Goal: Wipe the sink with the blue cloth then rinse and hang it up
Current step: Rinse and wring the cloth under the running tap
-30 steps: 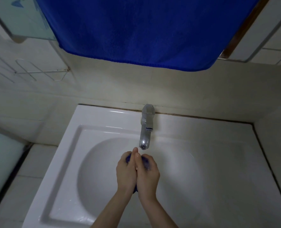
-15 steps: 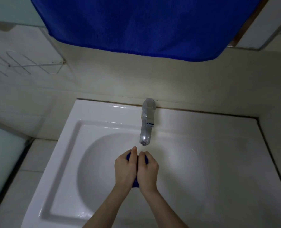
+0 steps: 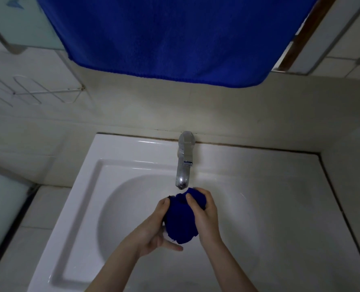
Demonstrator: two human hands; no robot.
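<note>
A bunched blue cloth (image 3: pixel 180 220) hangs over the bowl of the white sink (image 3: pixel 115 199), just below the spout of the chrome tap (image 3: pixel 184 165). My left hand (image 3: pixel 153 230) holds the cloth's left side, thumb low and fingers behind it. My right hand (image 3: pixel 204 213) grips the cloth's right and top, fingers curled over it. No water stream is plainly visible from the spout.
A large blue towel (image 3: pixel 174 36) hangs overhead, above the tap. A white wire rack (image 3: pixel 46 91) is fixed to the wall at left. Tiled wall stands behind the sink; a ledge runs along the right side.
My hands were pressed together around the cloth, hiding most of it. They have now parted and the cloth shows between them as a larger bundle.
</note>
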